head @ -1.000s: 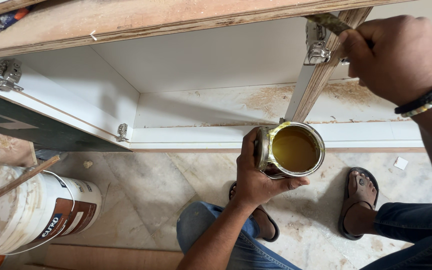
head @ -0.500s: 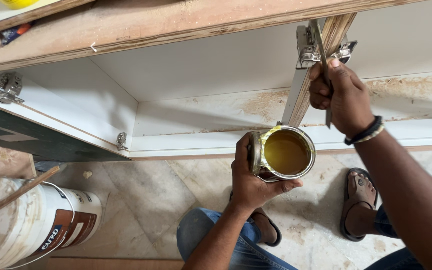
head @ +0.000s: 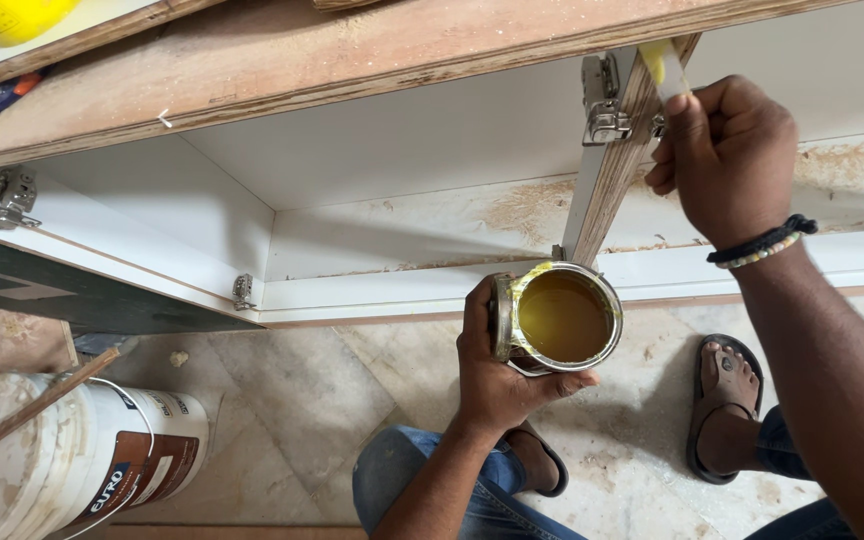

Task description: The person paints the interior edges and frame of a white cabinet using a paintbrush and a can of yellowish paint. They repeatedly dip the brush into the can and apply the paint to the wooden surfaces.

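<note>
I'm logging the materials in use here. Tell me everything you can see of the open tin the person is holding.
The tin is a small round metal can, lid off, shiny and worn, with yellow smears over its rim. It holds a thick amber-yellow liquid close to the brim. The left hand grips it from the side and underneath, holding it above the marble floor, just in front of the cabinet's lower edge. Nothing else touches it.

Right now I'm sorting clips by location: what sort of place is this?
Likely a kitchen or room under fit-out: an unfinished cabinet with raw plywood edges and bare hinges, a white bucket on the marble floor, and an open tin of yellow adhesive.
</note>
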